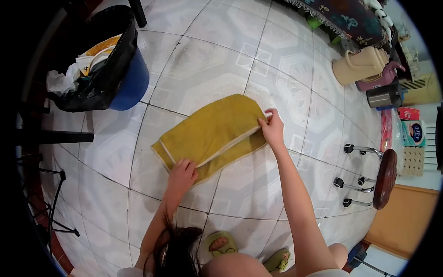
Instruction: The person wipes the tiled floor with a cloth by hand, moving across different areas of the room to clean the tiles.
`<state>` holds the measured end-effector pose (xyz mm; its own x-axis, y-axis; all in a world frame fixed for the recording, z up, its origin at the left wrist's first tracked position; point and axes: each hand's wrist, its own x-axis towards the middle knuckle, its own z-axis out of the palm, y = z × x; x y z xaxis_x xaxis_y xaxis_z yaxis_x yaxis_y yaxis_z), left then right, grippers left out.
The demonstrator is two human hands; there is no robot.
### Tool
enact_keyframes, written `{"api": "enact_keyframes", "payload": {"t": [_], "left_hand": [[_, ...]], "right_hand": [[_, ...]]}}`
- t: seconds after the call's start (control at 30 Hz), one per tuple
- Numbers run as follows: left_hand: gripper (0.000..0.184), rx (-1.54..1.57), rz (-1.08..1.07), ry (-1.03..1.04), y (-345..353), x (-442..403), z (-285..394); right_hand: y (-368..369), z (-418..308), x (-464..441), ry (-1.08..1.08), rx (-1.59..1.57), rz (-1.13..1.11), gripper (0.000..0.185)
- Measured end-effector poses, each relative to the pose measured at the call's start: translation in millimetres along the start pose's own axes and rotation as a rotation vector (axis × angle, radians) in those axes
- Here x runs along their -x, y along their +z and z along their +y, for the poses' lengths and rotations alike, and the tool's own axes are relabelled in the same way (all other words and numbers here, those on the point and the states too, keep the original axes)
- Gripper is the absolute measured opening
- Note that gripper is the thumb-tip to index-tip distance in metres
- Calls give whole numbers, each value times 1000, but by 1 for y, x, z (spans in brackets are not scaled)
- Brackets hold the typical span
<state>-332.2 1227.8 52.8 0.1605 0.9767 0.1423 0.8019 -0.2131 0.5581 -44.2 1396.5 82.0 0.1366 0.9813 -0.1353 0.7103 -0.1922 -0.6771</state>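
Note:
A mustard-yellow towel (pixel 212 127) with pale edging lies folded over on the tiled floor, its upper layer falling short of the lower one along the near side. My left hand (pixel 183 175) is closed on the towel's near edge at the left, fingers bent over the fold. At the right end my right hand (pixel 273 127) pinches the upper layer's corner between thumb and fingers. Some of the fingertips are hidden in the cloth.
A blue bin (pixel 131 81) lined with a black bag holds rubbish at the upper left. To the right stands a wheeled stool (pixel 385 180). A beige jug (pixel 357 67) and a steel kettle (pixel 384 97) are at the upper right. Green slippers (pixel 220 242) show below.

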Motion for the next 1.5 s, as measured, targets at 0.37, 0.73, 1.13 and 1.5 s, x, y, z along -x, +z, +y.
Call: {"api": "enact_keyframes", "payload": {"t": [0.37,0.73,1.13,1.5], "left_hand": [[60,-200,-52,-202,6,-15,38],[63,-410,-91,-371,45,-59,38],[64,-537,131,-464,24,-317,-108],[68,-514,-58,-699,47,-331,-51]], "right_hand": [[33,-1,82,-505,553,-258,64],[78,-21,34,-604,560,-279,76],[157,-130,-260,-808,557,-288,74],[130,-103,-296,-1010,520,-498,78]]}}
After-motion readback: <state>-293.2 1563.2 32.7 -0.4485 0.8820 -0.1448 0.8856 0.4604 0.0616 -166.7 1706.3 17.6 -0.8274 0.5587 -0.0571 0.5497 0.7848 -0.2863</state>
